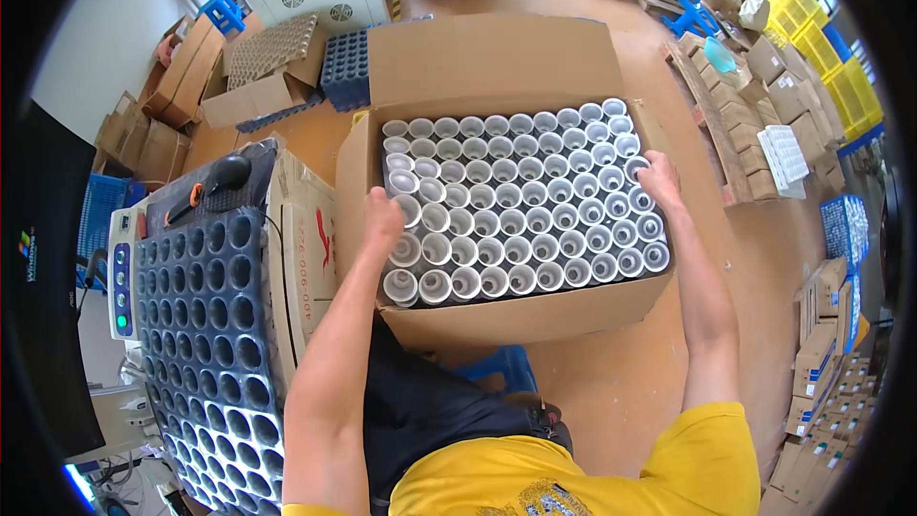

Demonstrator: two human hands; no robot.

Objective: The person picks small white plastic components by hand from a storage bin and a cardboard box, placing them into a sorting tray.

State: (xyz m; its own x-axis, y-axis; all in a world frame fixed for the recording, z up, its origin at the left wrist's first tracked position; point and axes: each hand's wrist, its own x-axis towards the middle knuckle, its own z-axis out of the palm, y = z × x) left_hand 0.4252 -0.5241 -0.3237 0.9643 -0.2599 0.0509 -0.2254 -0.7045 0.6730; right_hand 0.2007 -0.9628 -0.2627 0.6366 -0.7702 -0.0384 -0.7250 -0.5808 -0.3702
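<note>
A dark tray [435, 301] full of white cup-shaped parts [509, 222] sits in an open cardboard box [516, 320]. The parts stand upright in rows, open ends up. At the tray's left side, my left hand [384, 216] is closed on the edge, next to the outer cups; its fingertips are partly hidden. My right hand [660, 179] is closed on the opposite edge, its fingers against an outer cup [637, 168]. Both hands are inside or at the box walls.
Left of the box, a dark tray with empty round pockets [205, 325] lies beside a computer mouse [229, 172] and an orange-handled cutter [188, 203]. A monitor [57, 277] stands far left. Stacked cartons on a pallet [712, 124] are at the right.
</note>
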